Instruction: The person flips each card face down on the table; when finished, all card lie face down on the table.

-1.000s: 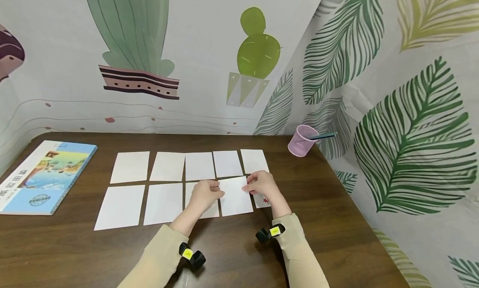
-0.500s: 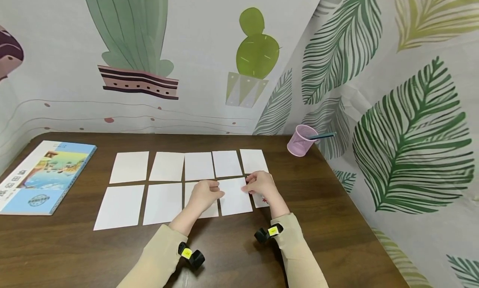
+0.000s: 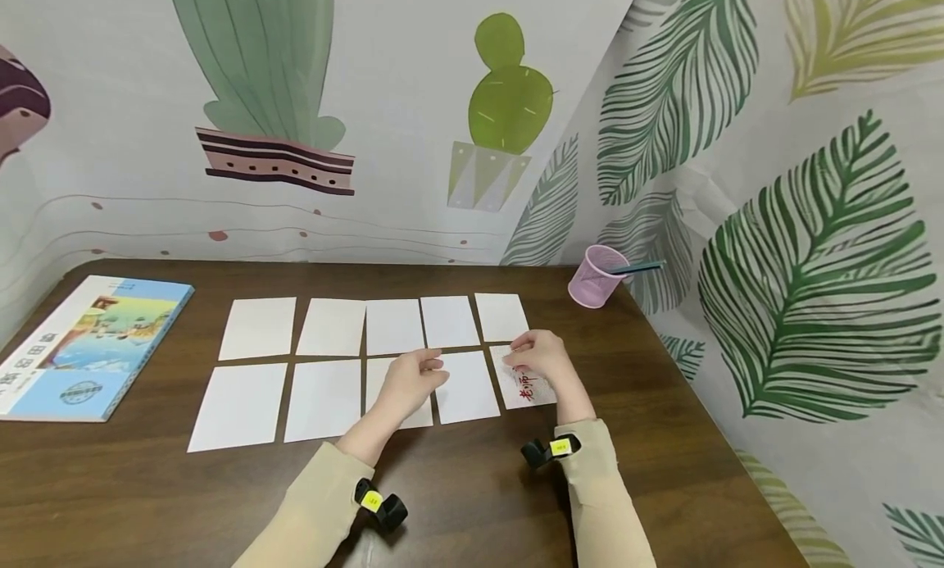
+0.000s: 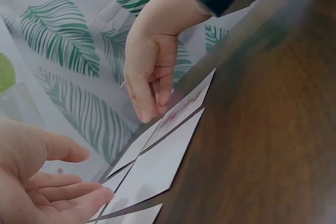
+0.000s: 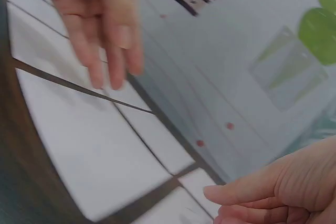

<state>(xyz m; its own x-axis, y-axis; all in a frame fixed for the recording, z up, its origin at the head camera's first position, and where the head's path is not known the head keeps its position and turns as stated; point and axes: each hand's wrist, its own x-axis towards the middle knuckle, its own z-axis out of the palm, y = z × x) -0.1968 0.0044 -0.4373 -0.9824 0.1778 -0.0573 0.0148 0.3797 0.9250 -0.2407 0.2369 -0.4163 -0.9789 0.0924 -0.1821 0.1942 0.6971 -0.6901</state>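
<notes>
White square paper cards lie in two rows on the dark wooden table. At the right end of the near row, a card with red handwritten characters [image 3: 525, 385] faces up. My right hand [image 3: 544, 358] is just above this card's far part, its fingers loosely bent with nothing between them. Left of it lies a blank card [image 3: 469, 388]. My left hand [image 3: 406, 383] hovers over the neighbouring near-row card [image 3: 376, 379], hiding part of it. In the left wrist view, the left fingers [image 4: 73, 192] are spread and hold nothing.
A pink mesh pen cup [image 3: 592, 278] with dark pens leans out at the back right corner. On the far left lies a blue-and-white book [image 3: 88, 347]. Behind the table [image 3: 472, 502] stands a wall with printed cactus and leaf patterns.
My right hand has moved right, off the blank card's edge and over the card with red writing, showing more of the characters. The left hand has stayed nearly in place.
</notes>
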